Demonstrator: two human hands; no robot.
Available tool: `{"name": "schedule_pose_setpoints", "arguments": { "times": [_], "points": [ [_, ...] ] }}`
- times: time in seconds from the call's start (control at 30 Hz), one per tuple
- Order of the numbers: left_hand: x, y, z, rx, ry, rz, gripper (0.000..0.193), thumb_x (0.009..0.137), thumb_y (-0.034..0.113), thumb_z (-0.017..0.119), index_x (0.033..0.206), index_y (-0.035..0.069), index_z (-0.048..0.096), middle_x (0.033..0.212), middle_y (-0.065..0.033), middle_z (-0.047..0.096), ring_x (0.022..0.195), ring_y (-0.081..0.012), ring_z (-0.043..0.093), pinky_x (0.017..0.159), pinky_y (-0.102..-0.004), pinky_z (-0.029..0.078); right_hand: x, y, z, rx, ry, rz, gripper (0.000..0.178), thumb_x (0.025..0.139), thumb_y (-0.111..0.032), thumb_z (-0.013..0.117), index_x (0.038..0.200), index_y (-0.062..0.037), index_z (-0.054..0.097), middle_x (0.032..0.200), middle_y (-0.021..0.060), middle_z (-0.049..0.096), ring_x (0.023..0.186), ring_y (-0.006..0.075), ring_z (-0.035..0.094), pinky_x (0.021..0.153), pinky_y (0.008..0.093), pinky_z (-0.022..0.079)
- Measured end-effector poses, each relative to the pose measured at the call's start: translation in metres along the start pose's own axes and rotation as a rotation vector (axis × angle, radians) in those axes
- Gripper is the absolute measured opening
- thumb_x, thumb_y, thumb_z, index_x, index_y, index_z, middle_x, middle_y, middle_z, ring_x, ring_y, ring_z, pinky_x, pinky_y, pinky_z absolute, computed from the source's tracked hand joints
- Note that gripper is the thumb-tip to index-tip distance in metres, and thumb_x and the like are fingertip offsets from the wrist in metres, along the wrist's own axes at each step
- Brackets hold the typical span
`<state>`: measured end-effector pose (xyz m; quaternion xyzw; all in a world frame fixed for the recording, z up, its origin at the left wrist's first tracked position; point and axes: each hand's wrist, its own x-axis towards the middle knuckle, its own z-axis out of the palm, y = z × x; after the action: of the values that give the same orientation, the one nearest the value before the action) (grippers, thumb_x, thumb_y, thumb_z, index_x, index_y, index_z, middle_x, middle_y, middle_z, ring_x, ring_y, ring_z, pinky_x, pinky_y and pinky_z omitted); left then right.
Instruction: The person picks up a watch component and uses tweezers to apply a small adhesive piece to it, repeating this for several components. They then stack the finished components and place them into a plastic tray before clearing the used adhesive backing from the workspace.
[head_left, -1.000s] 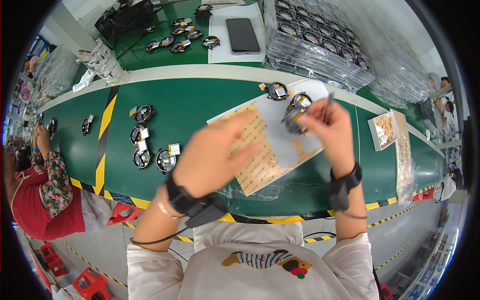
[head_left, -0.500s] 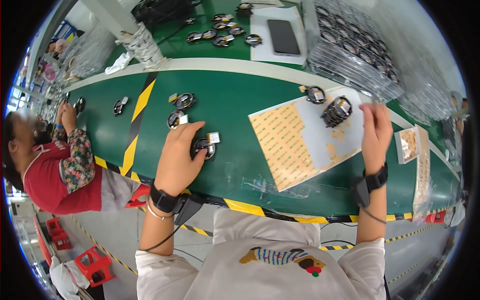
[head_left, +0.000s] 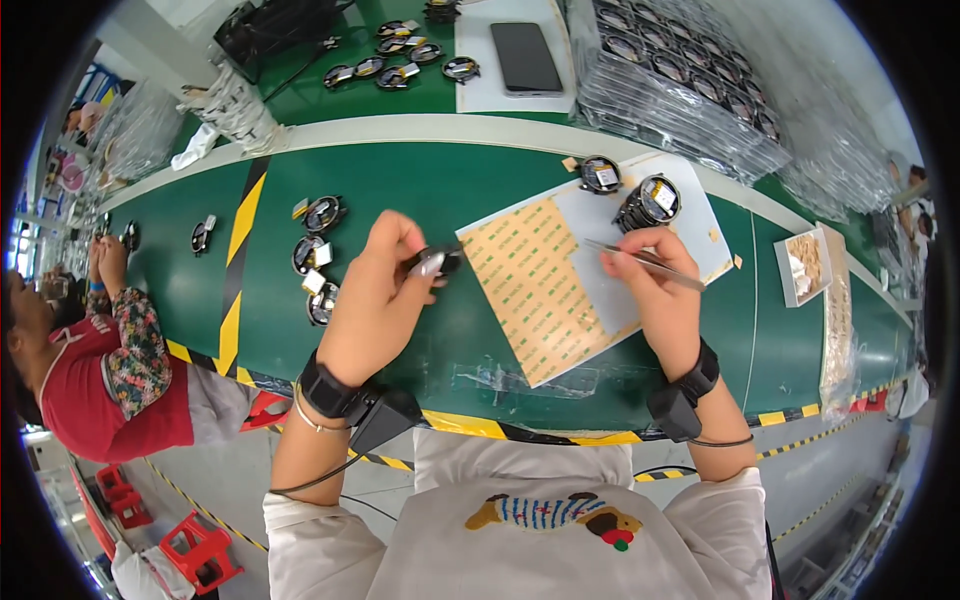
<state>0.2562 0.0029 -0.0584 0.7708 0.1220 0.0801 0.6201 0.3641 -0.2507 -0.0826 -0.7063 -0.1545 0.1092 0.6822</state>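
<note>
My left hand (head_left: 372, 300) pinches a small round black device part (head_left: 447, 262) between thumb and fingers, just off the left corner of the yellow-patterned adhesive sheet. The grip partly hides it. In my right hand (head_left: 660, 290) is a pair of metal tweezers (head_left: 670, 270), held slantwise over the sheet's grey bare area with the tips pointing left. Beyond the right hand rises a stack of round black parts (head_left: 648, 203), and a single round part (head_left: 600, 175) lies beside it. Left of my left hand, several similar units with small battery-like packs (head_left: 322, 300) lie in a column.
The adhesive sheet (head_left: 535, 280) rests on the green table. A small white box (head_left: 803, 267) stands at right. Across the pale rail are a dark phone (head_left: 525, 57), more round parts (head_left: 396, 75) and plastic trays (head_left: 680, 100). A co-worker in red (head_left: 115, 370) sits at left.
My left hand has let go of the unit at the left, now lying in the column, and holds another round part. My right hand has come left and nearer, tweezers now plainly visible. The view has shifted.
</note>
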Motion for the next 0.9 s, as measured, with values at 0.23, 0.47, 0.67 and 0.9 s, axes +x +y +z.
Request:
{"name": "schedule_pose_setpoints", "arguments": {
  "times": [0.23,0.47,0.67,0.9],
  "points": [
    [0.059,0.001,0.061,-0.558,-0.190,-0.346,0.021,0.089,0.005,0.045,0.109,-0.003,0.049,0.088,-0.0090,0.059,0.056,-0.0131,0.058,0.050,-0.0255,0.051,0.008,0.004,-0.007,-0.054,-0.039,0.113,0.014,0.081,-0.001,0.063,0.093,-0.0012,0.055,0.090,0.0070,0.063,0.084,0.0135,0.061,0.077,0.0251,0.049],
    [0.062,-0.011,0.066,-0.538,-0.220,-0.336,0.024,0.090,0.006,0.042,0.111,-0.003,0.049,0.087,-0.0095,0.059,0.057,-0.0127,0.058,0.051,-0.0245,0.051,0.010,0.002,-0.013,0.035,-0.071,0.169,0.012,0.082,0.001,0.061,0.091,-0.0009,0.054,0.092,0.0080,0.061,0.087,0.0171,0.062,0.081,0.0298,0.051],
    [0.052,-0.007,0.069,-0.618,-0.218,-0.250,0.027,0.088,0.002,0.040,0.114,-0.001,0.050,0.087,-0.0088,0.059,0.060,-0.0117,0.059,0.055,-0.0250,0.052,0.004,-0.010,-0.011,0.360,-0.118,0.087,0.011,0.083,0.001,0.059,0.090,-0.0016,0.051,0.093,0.0085,0.059,0.092,0.0209,0.062,0.083,0.0326,0.052],
    [0.048,-0.008,0.073,-0.485,-0.247,-0.233,0.032,0.087,0.000,0.039,0.117,0.000,0.049,0.088,-0.0078,0.058,0.062,-0.0109,0.059,0.057,-0.0239,0.052,0.002,0.004,-0.009,0.112,-0.053,0.044,0.010,0.086,-0.003,0.059,0.090,-0.0009,0.050,0.094,0.0094,0.059,0.095,0.0218,0.062,0.082,0.0312,0.052]
  ]
}}
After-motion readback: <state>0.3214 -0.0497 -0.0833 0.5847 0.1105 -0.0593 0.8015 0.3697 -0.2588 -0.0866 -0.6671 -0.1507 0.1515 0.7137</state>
